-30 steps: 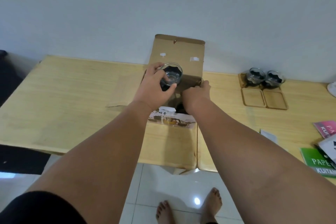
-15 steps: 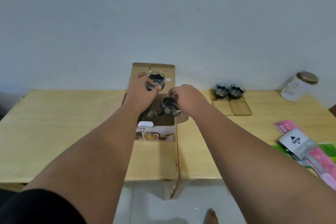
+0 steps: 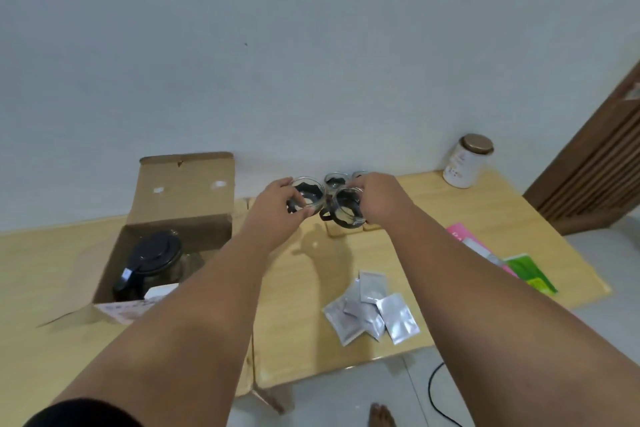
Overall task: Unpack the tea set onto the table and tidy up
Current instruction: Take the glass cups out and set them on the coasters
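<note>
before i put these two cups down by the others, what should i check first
1. Left hand grips the left cup: ok.
2. Right hand grips the right cup: ok.
3. Gap between the two held cups: cannot tell, they look very close.
4. Coaster below free for landing: cannot tell, mostly hidden by cups and hands.
5. Back cups clear of the way down: cannot tell, they sit just behind.
6. Teapot out of the box: not ok, it sits inside.
</note>
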